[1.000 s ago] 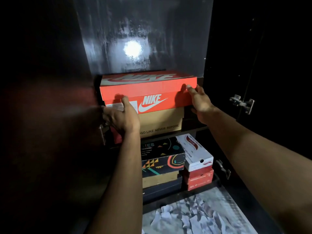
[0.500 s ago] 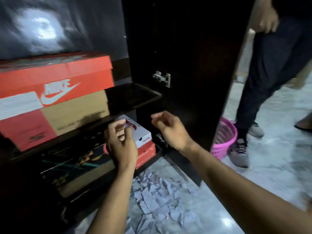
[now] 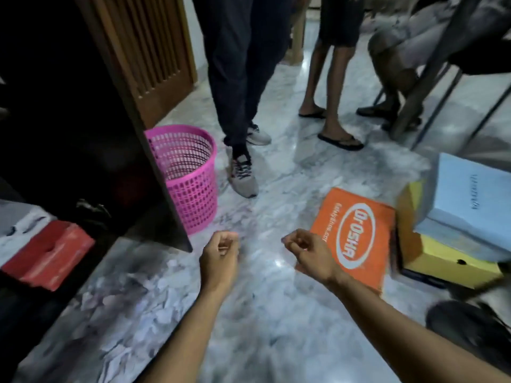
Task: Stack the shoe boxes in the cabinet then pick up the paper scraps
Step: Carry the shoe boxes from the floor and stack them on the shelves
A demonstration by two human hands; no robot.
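Note:
My left hand and my right hand hover over the marble floor, both loosely curled with nothing in them. An orange shoe box lies flat on the floor just right of my right hand. Further right a light blue box sits on a yellow box. White paper scraps are strewn on the floor at the lower left. A red box shows in the dark cabinet at the left edge.
The cabinet door stands open at the left. A pink mesh basket stands by it. Two people's legs, in grey sneakers and black flip-flops, stand behind. A chair is at the back right.
Both hands let go of the red Nike box on the cabinet shelf and drew back. The view swung right and down, from the cabinet to the floor with the boxes.

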